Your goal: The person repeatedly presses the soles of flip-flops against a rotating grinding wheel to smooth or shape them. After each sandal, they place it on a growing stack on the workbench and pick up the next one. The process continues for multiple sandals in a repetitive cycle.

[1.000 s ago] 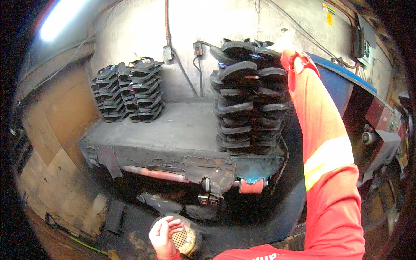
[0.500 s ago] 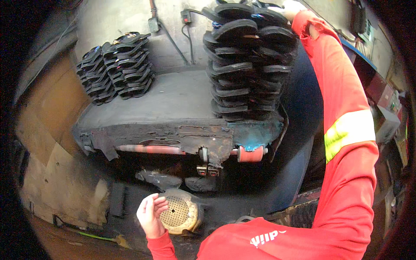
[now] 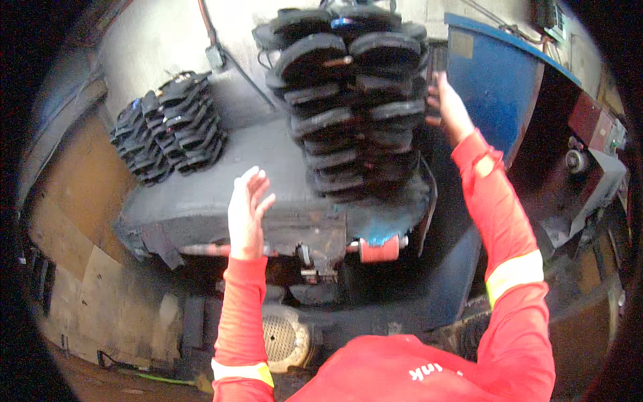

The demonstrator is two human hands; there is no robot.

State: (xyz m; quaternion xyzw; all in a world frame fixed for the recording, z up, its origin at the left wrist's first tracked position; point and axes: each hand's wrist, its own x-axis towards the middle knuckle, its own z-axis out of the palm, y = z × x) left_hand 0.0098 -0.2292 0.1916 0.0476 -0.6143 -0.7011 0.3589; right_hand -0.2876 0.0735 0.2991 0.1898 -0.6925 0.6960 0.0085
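Observation:
Two tall columns of black shoe soles (image 3: 348, 114) stand pressed together on the dark machine table (image 3: 261, 154). My right hand (image 3: 451, 110) is beside the right side of this stack, fingers apart and holding nothing. Whether its fingertips touch the soles I cannot tell. Over the table's front edge, to the left of the stack, my left hand (image 3: 246, 218) is raised with its fingers stretched and nothing in it. A shorter stack of black soles (image 3: 171, 127) leans on the table's left part.
Under the table's front edge runs a roller with a red drum (image 3: 379, 250). A round perforated stool seat (image 3: 284, 340) is below, close to my left forearm. A blue panel (image 3: 489, 80) rises at the right, with a grinding machine (image 3: 577, 159) beyond it.
My right hand has come down from the top of the tall stack to its right side. My left hand has risen from beside the stool to the table's front edge. The view has shifted.

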